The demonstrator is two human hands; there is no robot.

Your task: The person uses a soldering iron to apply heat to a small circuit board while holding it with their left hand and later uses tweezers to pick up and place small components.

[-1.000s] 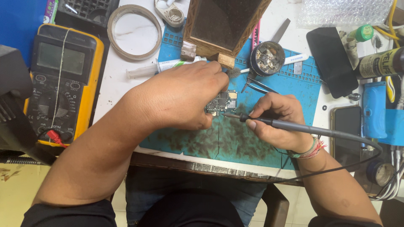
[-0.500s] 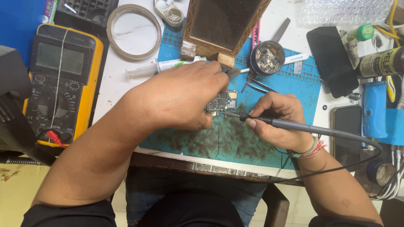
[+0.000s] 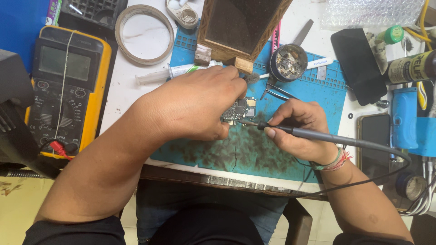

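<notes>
Right now the left hand lies palm down on the blue work mat, its fingers curled over the near edge of a small circuit board and pinning it flat; the grip itself is hidden beneath the knuckles, so how tightly it presses is hard to say. The right hand is closed like a pen grip around a grey soldering iron, whose tip touches the board's lower edge. The iron's dark cable loops away to the right across the desk. Just behind the board lie metal tweezers and a round tin of small parts. A syringe rests beside the left hand's knuckles, and a carved wooden box stands farther back. On the far left sits a yellow multimeter, with a roll of tape between it and the box. Two dark phones lie on the right.
</notes>
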